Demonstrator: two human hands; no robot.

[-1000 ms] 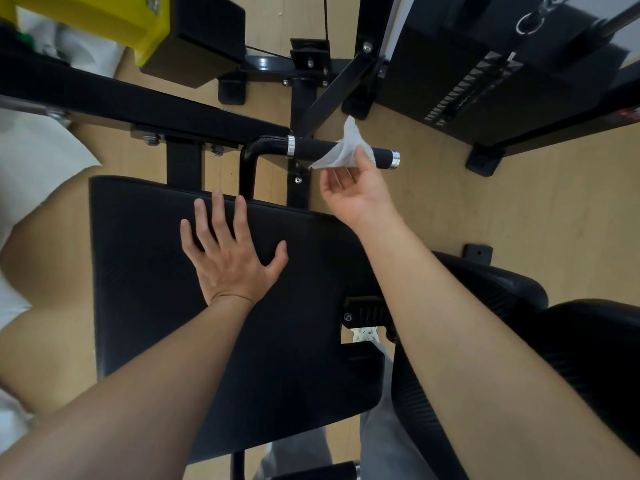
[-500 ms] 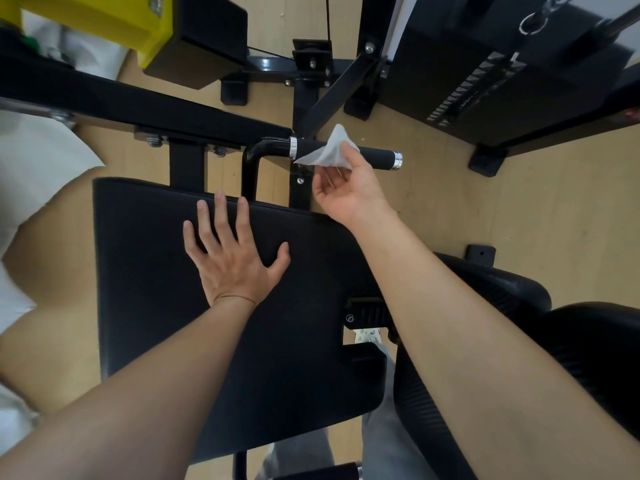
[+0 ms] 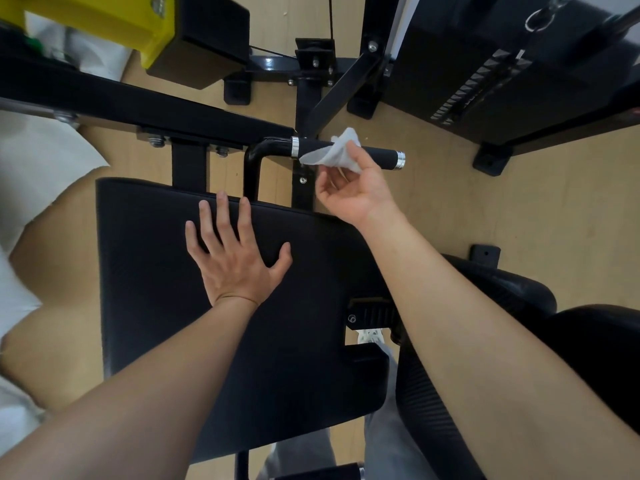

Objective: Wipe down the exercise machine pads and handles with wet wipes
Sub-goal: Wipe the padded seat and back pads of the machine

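Handle-wiping step: right hand (image 3: 353, 188) pinches wet wipe (image 3: 337, 152) against black handle (image 3: 382, 157), left hand (image 3: 232, 258) lies flat and spread on pad (image 3: 156, 271), and next move likely needs wipe wrapped round handle and slid along it.

The left hand (image 3: 235, 265) lies flat on the black pad (image 3: 156, 306), fingers spread, near the pad's far edge. Just beyond that edge, the right hand (image 3: 349, 192) pinches a crumpled white wet wipe (image 3: 334, 154) against the black foam handle (image 3: 379, 156) with chrome end rings. Farther beyond the pad stand a weight stack (image 3: 467, 95) to its right and a yellow block (image 3: 86, 26) to its left.
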